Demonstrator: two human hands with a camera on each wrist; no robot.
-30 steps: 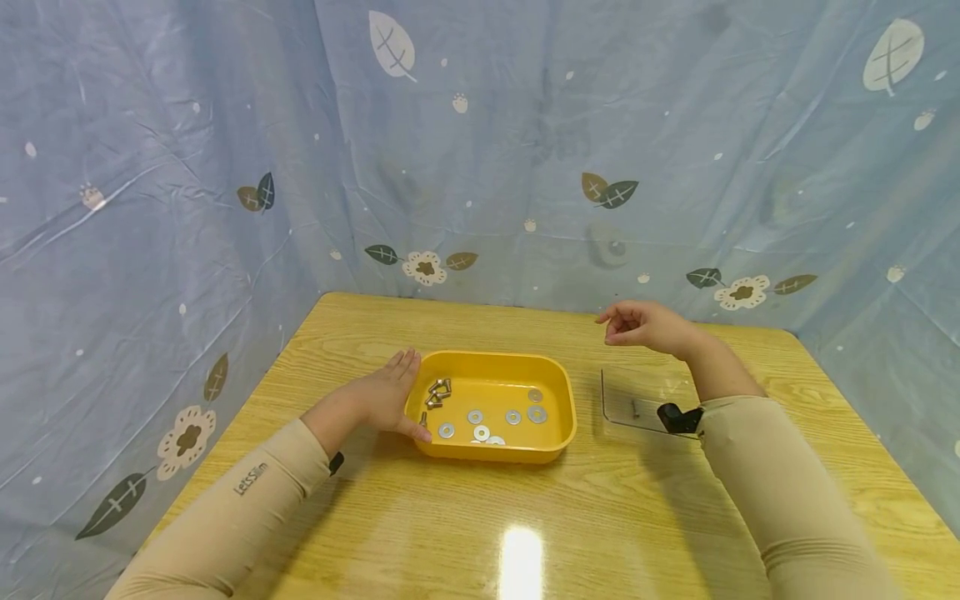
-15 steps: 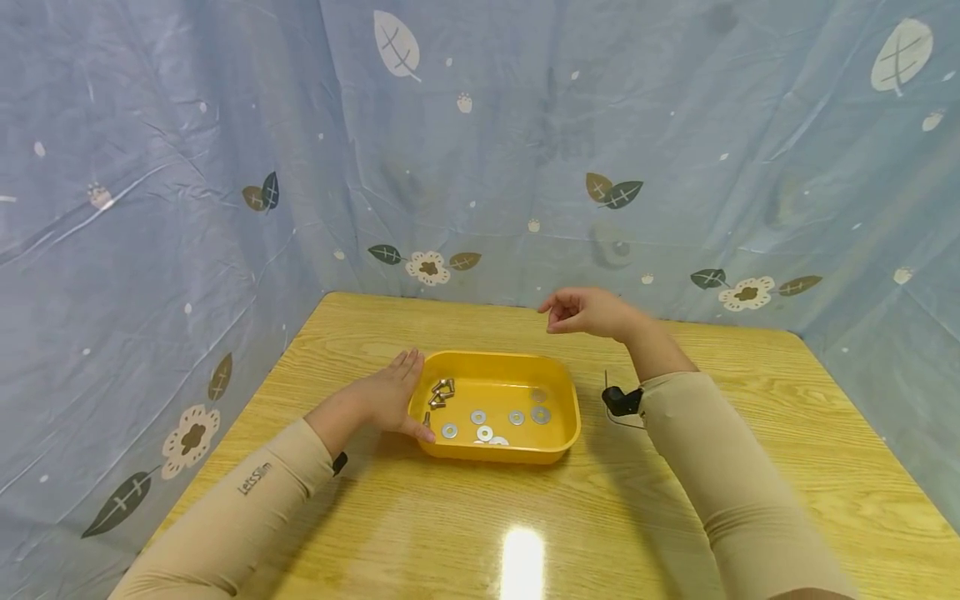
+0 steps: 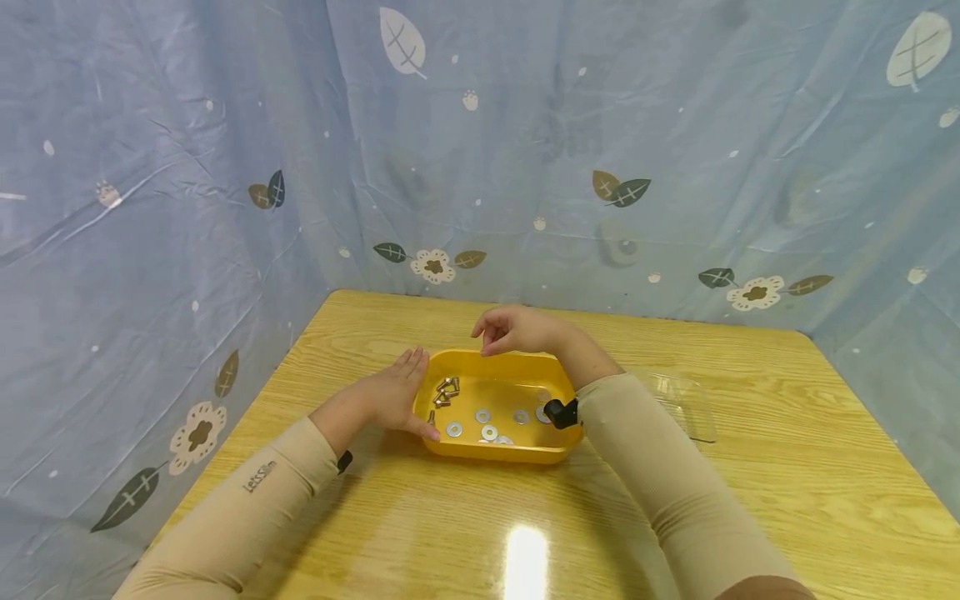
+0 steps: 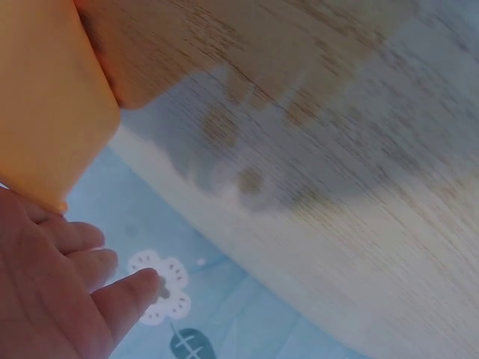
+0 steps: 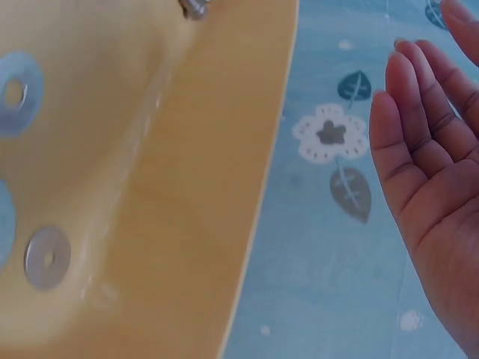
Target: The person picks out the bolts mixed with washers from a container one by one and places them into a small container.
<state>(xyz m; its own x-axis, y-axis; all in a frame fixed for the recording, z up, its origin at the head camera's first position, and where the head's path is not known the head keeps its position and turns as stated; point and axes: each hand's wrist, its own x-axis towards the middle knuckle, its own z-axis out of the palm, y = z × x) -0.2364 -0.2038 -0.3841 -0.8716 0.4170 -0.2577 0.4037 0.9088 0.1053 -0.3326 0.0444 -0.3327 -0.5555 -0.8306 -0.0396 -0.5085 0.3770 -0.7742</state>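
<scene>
The right sleeve [image 3: 667, 471] partly hides a clear container [image 3: 686, 404]; the wrist camera [image 3: 560, 414] partly covers a washer [image 3: 539, 415].

The tray [image 3: 487, 452] sits on the counter [image 3: 420, 517], bolts [image 3: 443, 402] in its left end, washers [image 3: 494, 432] mostly right of them. My left fingers [image 3: 410, 362] touch its left side; my right fingers [image 3: 489, 319] are near its far rim. A case [image 3: 681, 397] lies right of it, a curtain [image 3: 525, 167] behind.

The left sleeve [image 3: 228, 512] bears dark lettering [image 3: 259, 477] reading "Let'sSlim".
</scene>
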